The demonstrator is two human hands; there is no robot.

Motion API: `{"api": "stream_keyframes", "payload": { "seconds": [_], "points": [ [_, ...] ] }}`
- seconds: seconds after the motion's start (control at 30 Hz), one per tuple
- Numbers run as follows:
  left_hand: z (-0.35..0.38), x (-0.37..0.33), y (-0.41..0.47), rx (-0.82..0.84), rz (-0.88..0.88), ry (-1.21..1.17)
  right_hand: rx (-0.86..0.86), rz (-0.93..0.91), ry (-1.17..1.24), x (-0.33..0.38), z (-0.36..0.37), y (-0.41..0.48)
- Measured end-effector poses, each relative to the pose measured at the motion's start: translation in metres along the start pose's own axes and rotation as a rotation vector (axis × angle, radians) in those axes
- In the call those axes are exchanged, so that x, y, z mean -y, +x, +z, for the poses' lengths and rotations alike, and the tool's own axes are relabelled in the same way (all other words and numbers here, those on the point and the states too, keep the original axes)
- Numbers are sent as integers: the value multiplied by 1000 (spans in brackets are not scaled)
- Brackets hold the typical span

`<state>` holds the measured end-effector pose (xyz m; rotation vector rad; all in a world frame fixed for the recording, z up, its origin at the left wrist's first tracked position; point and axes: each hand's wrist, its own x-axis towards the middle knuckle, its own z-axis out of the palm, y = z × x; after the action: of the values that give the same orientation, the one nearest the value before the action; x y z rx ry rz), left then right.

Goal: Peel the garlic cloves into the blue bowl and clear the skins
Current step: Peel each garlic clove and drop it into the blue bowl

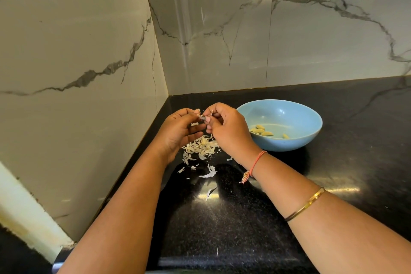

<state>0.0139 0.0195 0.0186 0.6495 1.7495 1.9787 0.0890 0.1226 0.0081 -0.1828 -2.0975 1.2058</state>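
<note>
Pinching garlic clove (202,117) with fingers (196,128) of left hand (178,133) and right hand (229,133); blue bowl (295,142) right, nearer my right hand.

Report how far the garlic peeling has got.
Done: a few peeled cloves lie in the blue bowl. In hand: the left hand and right hand pinch one clove between them, working at its skin. Left: that clove must go into the bowl, and the skins piled and scattered on the black counter are not cleared. No other unpeeled cloves show.
</note>
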Motion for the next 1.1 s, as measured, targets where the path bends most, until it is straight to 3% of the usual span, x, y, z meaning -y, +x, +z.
{"api": "stream_keyframes", "payload": {
  "seconds": [0.2, 0.53, 0.73, 1.1],
  "points": [
    [1, 4, 2, -44, 45, 210, -11, 55, 144, -2, 1, 0],
    [2, 7, 3, -86, 123, 435, 50, 39, 140, 1, 0, -1],
    [-1, 7, 5, -185, 140, 482, 72, 53, 146, -1, 2, -2],
    [-9, 3, 7, -365, 163, 506, -47, 16, 17, -4, 0, 0]
  ]
}}
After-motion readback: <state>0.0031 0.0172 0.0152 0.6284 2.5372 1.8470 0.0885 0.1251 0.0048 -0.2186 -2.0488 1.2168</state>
